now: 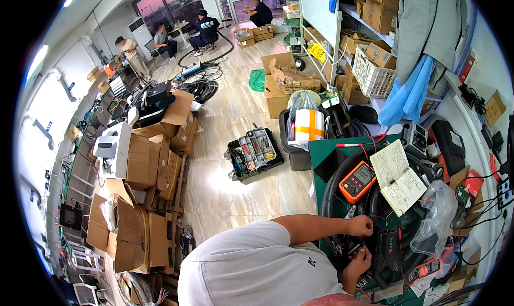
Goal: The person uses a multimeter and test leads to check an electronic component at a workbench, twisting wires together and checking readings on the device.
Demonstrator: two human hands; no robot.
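Note:
My left hand (361,226) is closed over the workbench, fingers curled together; what they hold, if anything, is hidden. Just below it, my right hand (360,261) pinches a small dark piece I cannot make out, with a red tip or wire beside it. Both hands are over a tangle of thick black cable (334,191) and thin coloured wires. Beyond them an orange multimeter (357,182) rests on the coiled cable, its display lit. Next to it lies an open notebook (399,178) with handwritten pages. Right of my hands stands a black box-shaped device (388,250) with wires.
A second orange multimeter (425,269) and a clear plastic bag (436,215) lie on the bench's right side. An open toolbox (254,152) sits on the floor. Cardboard boxes (136,236) are stacked left, and a black bin (300,159) stands beside the bench. Several people are farther back.

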